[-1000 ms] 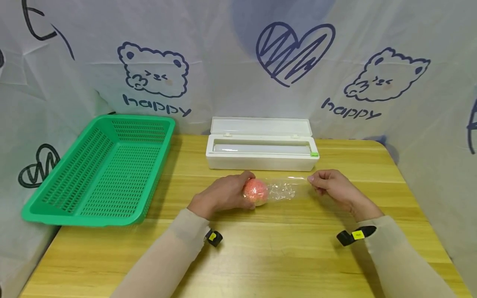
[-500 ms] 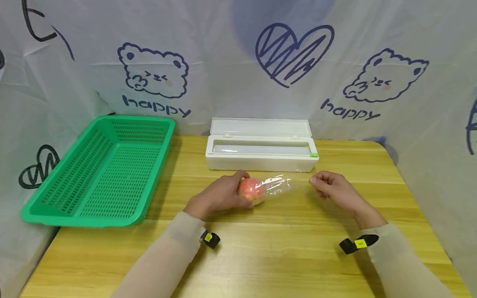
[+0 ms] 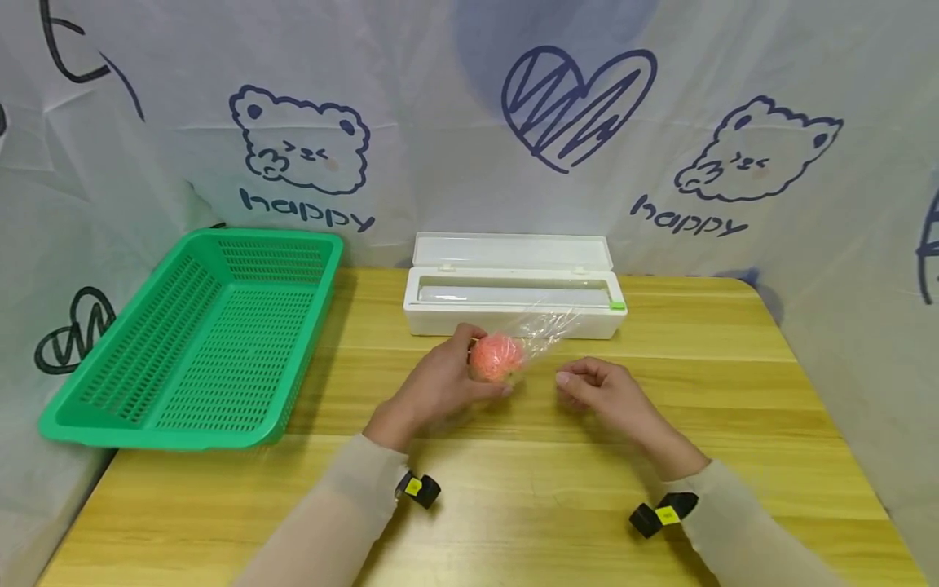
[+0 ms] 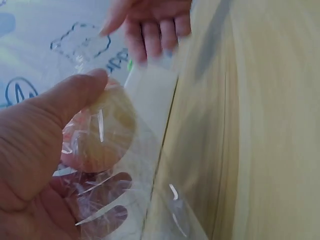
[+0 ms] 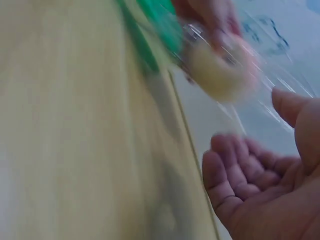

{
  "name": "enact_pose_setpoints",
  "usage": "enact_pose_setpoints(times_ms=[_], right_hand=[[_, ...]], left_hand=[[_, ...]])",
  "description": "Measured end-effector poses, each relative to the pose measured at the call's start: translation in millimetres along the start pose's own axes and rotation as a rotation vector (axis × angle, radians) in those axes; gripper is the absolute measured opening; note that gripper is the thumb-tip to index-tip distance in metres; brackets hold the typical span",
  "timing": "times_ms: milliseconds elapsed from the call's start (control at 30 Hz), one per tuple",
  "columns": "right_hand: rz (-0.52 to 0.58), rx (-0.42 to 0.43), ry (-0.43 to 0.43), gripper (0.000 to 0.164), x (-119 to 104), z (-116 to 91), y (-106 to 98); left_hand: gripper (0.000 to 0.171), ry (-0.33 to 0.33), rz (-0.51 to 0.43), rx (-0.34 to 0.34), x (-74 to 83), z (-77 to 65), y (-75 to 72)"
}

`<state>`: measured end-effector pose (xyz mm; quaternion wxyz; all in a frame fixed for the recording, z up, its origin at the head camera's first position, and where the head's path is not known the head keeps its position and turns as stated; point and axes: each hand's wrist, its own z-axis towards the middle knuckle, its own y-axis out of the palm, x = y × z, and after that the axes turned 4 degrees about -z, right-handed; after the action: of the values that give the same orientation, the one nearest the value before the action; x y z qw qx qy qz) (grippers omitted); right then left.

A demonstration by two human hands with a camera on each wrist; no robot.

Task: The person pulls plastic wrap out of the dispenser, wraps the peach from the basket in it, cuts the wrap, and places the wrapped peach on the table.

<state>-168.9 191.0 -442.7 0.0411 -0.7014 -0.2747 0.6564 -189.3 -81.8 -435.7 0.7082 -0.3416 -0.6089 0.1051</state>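
My left hand (image 3: pixel 440 379) grips a round pink-and-yellow fruit (image 3: pixel 495 357) between thumb and fingers, above the wooden table. Clear plastic film (image 3: pixel 546 324) covers the fruit and trails off up and to the right, overlapping the white box in the head view. In the left wrist view, the thumb lies along the fruit (image 4: pixel 112 132), and film hangs over the fingers below. My right hand (image 3: pixel 605 391) is to the right of the fruit, apart from it. Its fingers (image 5: pixel 232 167) are loosely bent and the thumb stands away from them, with nothing held.
A long white cling film box (image 3: pixel 513 320) stands at the back of the table, lid up, a roll inside and a green slider at its right end. A green plastic basket (image 3: pixel 289 391) sits at the left. White cloth with drawings hangs behind.
My right hand has let go of the film's end and moved left, toward the fruit. My left hand has tilted the fruit and raised it slightly, and the loose film has swung up and back.
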Motion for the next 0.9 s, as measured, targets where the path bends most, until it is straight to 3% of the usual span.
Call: enact_pose_setpoints(times_ms=[167, 267, 400, 500, 600, 767, 900], right_hand=[[0.228, -0.062, -0.041, 0.057, -7, 4, 30], [0.354, -0.052, -0.078, 0.056, -13, 4, 42], [0.445, -0.008, -0.101, 0.056, -20, 2, 52], [0.483, 0.004, -0.103, 0.055, -23, 2, 55], [0.494, -0.045, -0.120, 0.053, -22, 2, 53], [0.421, -0.162, -0.200, 0.056, -20, 2, 42], [0.363, -0.235, -0.264, 0.065, -23, 2, 36]], left_hand=[[0.079, 0.077, 0.010, 0.050, 13.0, -4.1, 8.0], [0.078, 0.116, 0.024, 0.082, 19.9, -6.7, 13.9], [0.078, 0.160, 0.078, 0.121, 27.5, -10.6, 20.7], [0.080, 0.183, 0.106, 0.108, 31.2, -13.6, 21.1], [0.084, 0.162, 0.032, 0.041, 32.1, -16.1, 14.4], [0.100, 0.073, -0.256, -0.144, 27.7, -16.6, -1.2], [0.103, 0.040, -0.361, -0.277, 23.2, -16.1, -6.5]])
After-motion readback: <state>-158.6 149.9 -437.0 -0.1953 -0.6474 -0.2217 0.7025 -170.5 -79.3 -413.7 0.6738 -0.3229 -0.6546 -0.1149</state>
